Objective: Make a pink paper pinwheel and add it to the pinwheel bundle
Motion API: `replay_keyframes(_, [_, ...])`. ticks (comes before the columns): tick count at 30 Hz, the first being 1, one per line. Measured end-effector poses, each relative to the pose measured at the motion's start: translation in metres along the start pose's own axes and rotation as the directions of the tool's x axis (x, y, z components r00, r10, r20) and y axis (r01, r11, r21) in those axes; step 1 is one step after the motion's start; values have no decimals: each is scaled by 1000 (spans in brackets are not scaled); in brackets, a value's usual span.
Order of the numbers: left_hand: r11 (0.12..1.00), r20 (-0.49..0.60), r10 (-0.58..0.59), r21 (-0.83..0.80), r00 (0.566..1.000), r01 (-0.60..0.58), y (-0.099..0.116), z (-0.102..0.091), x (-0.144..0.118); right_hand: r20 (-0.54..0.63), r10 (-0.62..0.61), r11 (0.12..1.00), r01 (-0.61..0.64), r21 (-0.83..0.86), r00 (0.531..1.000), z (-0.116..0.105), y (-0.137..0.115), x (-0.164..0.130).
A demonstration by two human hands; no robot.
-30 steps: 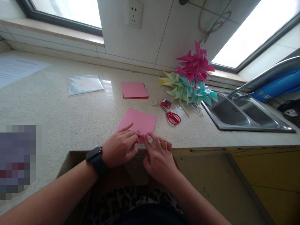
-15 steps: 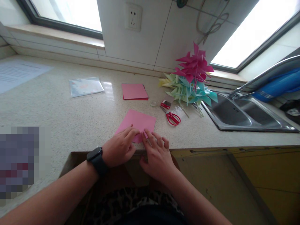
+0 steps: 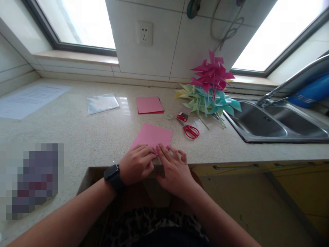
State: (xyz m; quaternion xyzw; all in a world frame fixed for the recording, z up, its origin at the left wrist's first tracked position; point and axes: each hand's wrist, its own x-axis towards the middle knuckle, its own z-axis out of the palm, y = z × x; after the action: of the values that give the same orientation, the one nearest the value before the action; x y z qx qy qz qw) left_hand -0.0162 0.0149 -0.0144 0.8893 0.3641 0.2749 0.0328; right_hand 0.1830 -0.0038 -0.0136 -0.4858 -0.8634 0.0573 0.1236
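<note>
A sheet of pink paper (image 3: pixel 153 134) lies at the counter's front edge, turned so that one corner points toward me. My left hand (image 3: pixel 137 161), with a dark watch on its wrist, curls its fingers over the near corner and grips the paper there. My right hand (image 3: pixel 173 164) rests its index and middle fingers, stretched out, on the same corner, the other fingers apart. The fingertips of both hands almost meet, and they cover the corner, so any fold under them is hidden.
Beyond the sheet sit a stack of pink paper (image 3: pixel 149 105), a tape ring (image 3: pixel 169 117), a small red box (image 3: pixel 182 116) and red-handled scissors (image 3: pixel 190 131). Paper pinwheels (image 3: pixel 212 84) are heaped beside the sink (image 3: pixel 257 120). A plastic packet (image 3: pixel 102 103) and printed sheet (image 3: pixel 33 97) lie left.
The camera view has shifted slightly. My left fingers have moved closer to the near corner and to my right fingertips; the right hand stays on the paper.
</note>
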Motion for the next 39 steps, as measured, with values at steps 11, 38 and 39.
replay_keyframes(11, [1000,-8,-9,-7,1000,9,-2,4,-2,-49,-138,989,140,38,989,-6,27,-14])
replay_keyframes(38, [978,-58,-12,206,998,24,21,27,-19,-76,-123,992,125,29,990,-1,34,-25])
replay_keyframes(39, [978,-64,-27,204,998,40,23,28,-20,-82,-126,991,129,32,989,-1,34,-26])
